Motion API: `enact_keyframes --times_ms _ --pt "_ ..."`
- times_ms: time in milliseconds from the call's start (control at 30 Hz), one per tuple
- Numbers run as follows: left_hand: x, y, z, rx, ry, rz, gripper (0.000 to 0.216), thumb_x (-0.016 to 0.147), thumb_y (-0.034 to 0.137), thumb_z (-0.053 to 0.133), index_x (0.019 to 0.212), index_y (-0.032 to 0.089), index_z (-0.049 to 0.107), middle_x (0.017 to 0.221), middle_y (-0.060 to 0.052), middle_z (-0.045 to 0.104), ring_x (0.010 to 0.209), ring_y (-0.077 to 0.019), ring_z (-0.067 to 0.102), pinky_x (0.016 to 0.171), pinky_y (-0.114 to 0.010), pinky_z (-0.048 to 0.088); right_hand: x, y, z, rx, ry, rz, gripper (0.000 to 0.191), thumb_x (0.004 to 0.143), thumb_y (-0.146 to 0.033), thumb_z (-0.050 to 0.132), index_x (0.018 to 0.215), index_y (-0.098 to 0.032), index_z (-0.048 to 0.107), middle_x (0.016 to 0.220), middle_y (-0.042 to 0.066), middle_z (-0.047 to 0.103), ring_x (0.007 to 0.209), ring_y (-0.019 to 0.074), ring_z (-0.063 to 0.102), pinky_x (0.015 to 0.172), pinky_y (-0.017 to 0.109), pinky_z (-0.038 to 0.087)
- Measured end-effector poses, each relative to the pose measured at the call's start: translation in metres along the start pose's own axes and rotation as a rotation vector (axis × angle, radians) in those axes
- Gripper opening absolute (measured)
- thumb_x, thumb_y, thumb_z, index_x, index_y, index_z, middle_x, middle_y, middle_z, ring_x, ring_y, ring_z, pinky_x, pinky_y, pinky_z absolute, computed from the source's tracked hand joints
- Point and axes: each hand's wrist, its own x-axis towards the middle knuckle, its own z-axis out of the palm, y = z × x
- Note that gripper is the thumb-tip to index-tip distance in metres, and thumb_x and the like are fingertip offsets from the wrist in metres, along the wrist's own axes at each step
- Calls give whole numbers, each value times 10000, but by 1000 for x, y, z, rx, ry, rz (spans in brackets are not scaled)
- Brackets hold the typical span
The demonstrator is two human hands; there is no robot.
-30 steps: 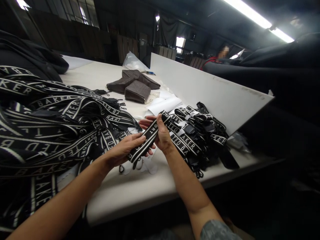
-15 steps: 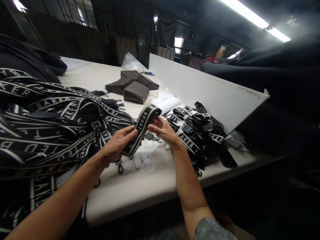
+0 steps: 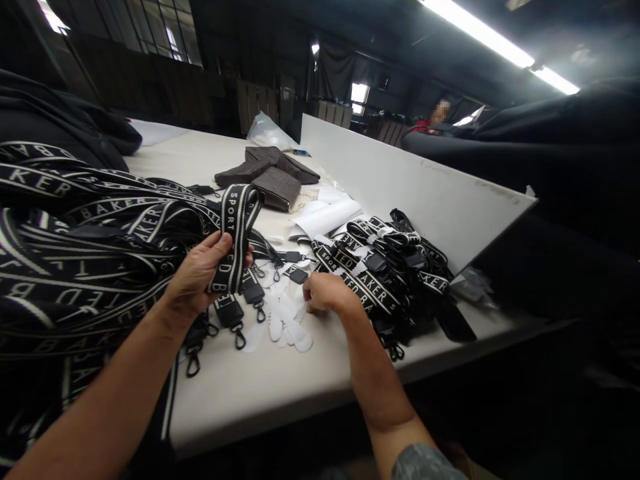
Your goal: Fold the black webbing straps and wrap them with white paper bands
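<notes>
My left hand [image 3: 197, 270] is closed around a folded black-and-white webbing strap [image 3: 231, 223] with woven lettering, its loop standing upright above the thumb. Black end pieces with swivel hooks [image 3: 240, 339] lie on the table just below that hand. My right hand [image 3: 327, 291] is down at the table, fingers curled together beside a small heap of white strips [image 3: 287, 320] with rounded ends and toothed edges. What its fingertips pinch, if anything, is hidden. Right next to it lies a pile of folded straps [image 3: 373, 283], some with white bands around them.
A large tangle of loose straps [image 3: 100, 267] covers the left side of the table [image 3: 240, 387]. Dark brown quilted bags [image 3: 275, 187] and white paper sheets [image 3: 327, 217] lie farther back. A white board [image 3: 400, 177] leans behind the folded pile. A person [image 3: 425, 123] is in the background.
My left hand has moved left with the folded strap. My right hand has left the strap and come down to the white strips on the table.
</notes>
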Motion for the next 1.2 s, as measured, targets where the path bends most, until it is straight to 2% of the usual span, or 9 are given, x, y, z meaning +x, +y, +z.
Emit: enact_keyframes --times_ms 133,300,400,500,600,800,900,1067,1200 --pt "-5 -5 4 62 -68 -37 240 812 290 732 933 136 593 772 -23 711 551 -138 654 445 -201 551 2 16 -3 135 51 -73 140 607 -170 838 623 -214 707 672 9 682 683 185 626 603 254 400" --pt "-5 -3 7 3 -39 -18 264 800 262 749 966 157 573 795 -6 719 571 -120 655 510 -190 568 7 36 -7 728 536 -96 80 736 -227 704 671 -180 696 588 -9 646 568 133 585 561 232 417" --pt "-3 -2 6 -11 5 -23 223 823 239 720 963 163 564 796 -2 721 595 -124 664 505 -177 555 13 31 -7 963 684 -64 184 751 -318 686 656 -164 657 520 -9 606 472 106 517 483 213 386" --pt "-1 -4 4 -9 5 -42 225 823 236 715 978 168 567 813 -8 719 609 -133 669 477 -171 535 15 13 -5 1315 581 -151 284 736 -429 692 719 -164 592 565 11 645 402 81 458 394 189 319" --pt "-1 -10 1 6 -58 -45 310 784 307 756 1013 172 595 811 -24 708 589 -145 660 448 -192 527 16 -3 -2 1586 421 -237 393 663 -489 750 780 -169 554 741 55 707 467 91 543 380 170 316" --pt "-11 -14 3 94 -232 -114 424 746 422 785 1065 182 644 850 -50 705 563 -132 626 483 -218 535 24 -16 7 1575 668 -175 330 608 -389 818 697 -153 605 538 -58 521 442 52 421 407 172 316" --pt "-18 -19 9 135 -288 -148 422 750 423 783 1072 186 647 871 -54 703 662 -150 654 507 -188 509 25 -21 9 1734 697 -163 286 597 -332 817 692 -152 616 609 -32 577 532 87 530 503 198 446" --pt "-22 -34 18 157 -360 -187 385 802 425 737 1066 168 625 778 -40 678 628 -125 625 521 -173 476 26 -33 16 2063 523 -85 201 608 -222 805 692 -160 633 725 13 674 682 143 623 602 231 528" --pt "-19 -36 20 93 -256 -166 454 764 393 777 1094 160 571 769 -29 672 640 -125 626 534 -175 483 31 -37 25 2136 342 15 126 656 -152 764 728 -159 661 751 8 699 663 126 616 573 208 506"
